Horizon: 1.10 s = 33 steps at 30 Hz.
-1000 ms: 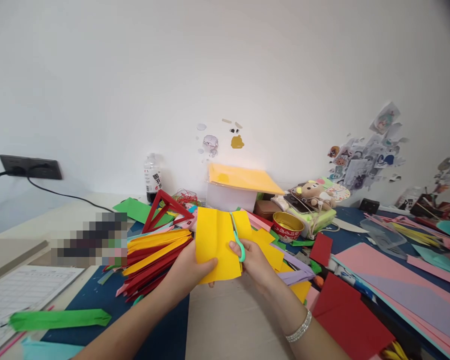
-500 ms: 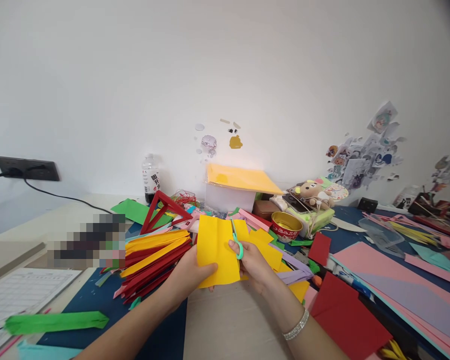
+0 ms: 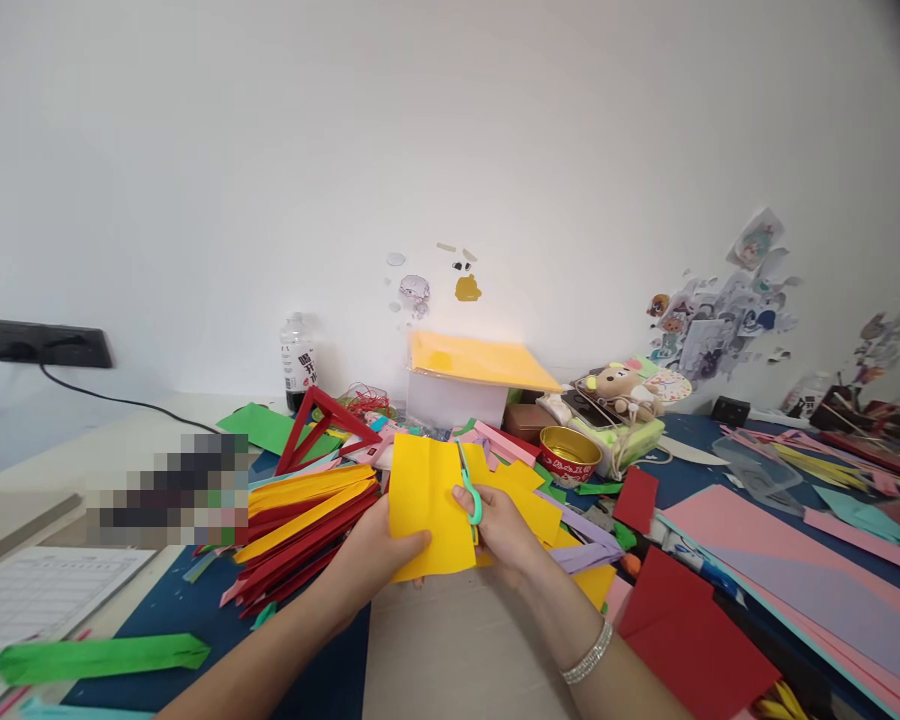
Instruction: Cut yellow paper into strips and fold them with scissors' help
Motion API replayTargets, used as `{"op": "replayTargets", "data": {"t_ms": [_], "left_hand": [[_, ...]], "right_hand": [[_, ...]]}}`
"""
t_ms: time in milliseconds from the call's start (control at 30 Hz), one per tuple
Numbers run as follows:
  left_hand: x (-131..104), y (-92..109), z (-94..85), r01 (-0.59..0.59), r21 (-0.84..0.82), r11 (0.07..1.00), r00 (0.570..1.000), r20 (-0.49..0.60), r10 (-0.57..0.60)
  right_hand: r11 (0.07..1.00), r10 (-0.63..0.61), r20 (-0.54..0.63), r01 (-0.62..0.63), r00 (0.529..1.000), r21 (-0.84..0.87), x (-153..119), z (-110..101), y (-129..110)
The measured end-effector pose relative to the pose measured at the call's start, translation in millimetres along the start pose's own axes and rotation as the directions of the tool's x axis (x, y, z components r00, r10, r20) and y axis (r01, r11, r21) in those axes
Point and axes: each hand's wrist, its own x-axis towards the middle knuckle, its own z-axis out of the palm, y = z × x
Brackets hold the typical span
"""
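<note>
A creased yellow sheet [image 3: 426, 500] is held up over the front middle of the table. My left hand [image 3: 379, 555] grips its lower left part, thumb on top and fingers mostly underneath. Closed around green-handled scissors [image 3: 473, 500] is my right hand [image 3: 499, 530], at the sheet's right edge. The scissor blades point up and away from me along that edge. More yellow paper [image 3: 529, 500] lies behind and to the right of my right hand.
Folded red and yellow strips [image 3: 307, 520] lie to the left. A red tin [image 3: 570, 460] and plush bear [image 3: 622, 388] stand behind, right of a bottle [image 3: 298, 360]. Red sheets [image 3: 690, 630] and pink sheets [image 3: 780, 570] cover the right side.
The whole view has shifted slightly, so things appear a little further left. Both hands keep their hold on the sheet and scissors, with hardly any other visible difference.
</note>
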Motion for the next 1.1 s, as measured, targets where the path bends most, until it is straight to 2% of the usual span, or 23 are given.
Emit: {"op": "replayTargets", "data": {"t_ms": [367, 600, 667, 767, 867, 967, 1100], "left_hand": [[-1.7, -4.9, 3.2, 0.023, 0.012, 1.000, 0.999, -0.025, -0.023], [-1.4, -8.1, 6.1, 0.019, -0.005, 1.000, 1.000, -0.022, -0.020], [-0.4, -7.5, 6.0, 0.025, -0.034, 0.999, 0.998, -0.058, -0.027], [1.1, -3.0, 1.7, 0.014, -0.091, 0.996, 0.985, -0.170, -0.030], [0.6, 2.4, -5.4, -0.023, -0.153, 0.988, 0.975, -0.222, -0.012], [-1.2, 3.8, -10.4, -0.026, -0.258, 0.966, 0.992, -0.126, -0.007], [-3.1, 2.8, -11.9, 0.038, -0.441, 0.897, 0.998, -0.025, -0.054]], "right_hand": [[0.994, 0.015, 0.020, -0.017, 1.000, 0.111, 3.9, -2.0, 1.2], [0.996, -0.026, -0.073, 0.032, 0.997, 0.088, 9.7, -3.3, 0.6], [0.995, -0.056, -0.104, 0.064, 0.993, 0.072, 10.5, -3.7, -2.7], [0.995, -0.099, -0.141, 0.102, 0.985, 0.010, 8.1, -2.5, -7.7], [0.986, -0.164, 0.002, 0.164, 0.987, 0.013, 1.4, 2.0, -12.2], [0.970, -0.240, 0.174, 0.230, 0.955, 0.074, -5.9, 7.1, -16.7], [0.963, -0.255, 0.171, 0.234, 0.951, 0.134, -10.7, 10.2, -20.3]]}}
